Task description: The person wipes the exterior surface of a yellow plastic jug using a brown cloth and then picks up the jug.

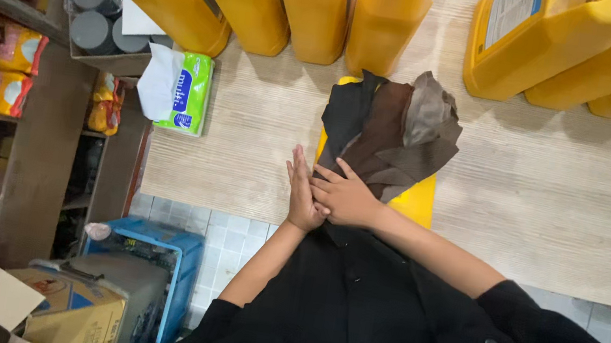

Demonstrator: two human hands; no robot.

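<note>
Where the wooden counter [558, 191] nears its front edge, a loose pile of cloth pieces [395, 132]: black at the left, brown in the middle, grey-brown at the right, overlapping and rumpled. Under the pile, a flat yellow board [414, 201], showing only at its lower right corner and as a sliver at the top left. Just below the pile, both hands pressed together at the counter's edge. Left hand [303, 191] standing on its side, fingers straight and close together, pointing away from the body, gripping nothing. Right hand [346, 197] laid across the left one, fingers slightly spread and bent over it, fingertips touching the left palm, back of the hand against the lower edge of the black cloth; nothing clamped between its fingers. Bare forearms running back to dark sleeves and a black buttoned garment [378, 333].

Further out, along the counter's far side, a row of big yellow plastic jugs [313, 5], four grouped at the left, more [578, 43] at the right, with a gap behind the cloth. At the counter's left end, a green and white soft pack of tissues [181, 90], one sheet sticking up. Beyond it, a clear box of grey round lids [94, 6]. To the far left, wooden shelves [18, 4] with orange packets. Down on the tiled floor, a blue crate [165, 263] and open cardboard boxes [56, 304].
</note>
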